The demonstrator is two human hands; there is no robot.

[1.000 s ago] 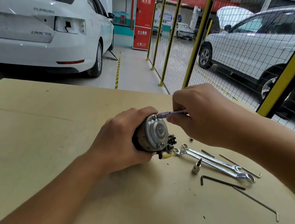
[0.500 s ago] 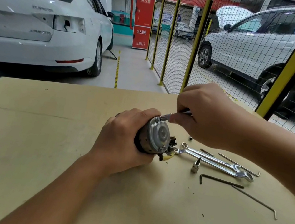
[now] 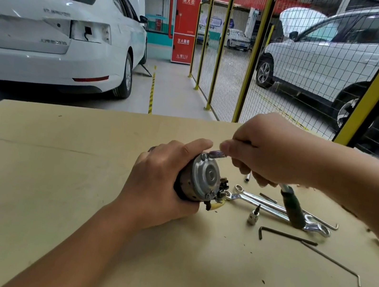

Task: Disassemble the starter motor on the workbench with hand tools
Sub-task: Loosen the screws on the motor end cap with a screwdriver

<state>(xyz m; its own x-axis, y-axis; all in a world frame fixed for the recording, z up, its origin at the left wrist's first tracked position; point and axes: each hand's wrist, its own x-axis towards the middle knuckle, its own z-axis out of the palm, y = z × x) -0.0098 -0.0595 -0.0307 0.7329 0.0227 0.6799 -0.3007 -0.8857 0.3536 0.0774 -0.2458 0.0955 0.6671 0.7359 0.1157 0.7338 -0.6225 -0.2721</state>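
Starter motor (image 3: 200, 179) lies on its side mid-desk (image 3: 53, 170), silver end cap facing right. Left hand (image 3: 161, 183) wraps round motor body, gripping it. Right hand (image 3: 267, 151) just right of motor, clenched on screwdriver (image 3: 292, 205); purple-tinted shaft meets screw at cap's upper rim, dark green handle hangs below fist. Two wrenches (image 3: 273, 207) lie right of motor, one end touching its terminal. Small socket bit (image 3: 252, 216) and hex keys (image 3: 285, 236) right of motor, nearer person.
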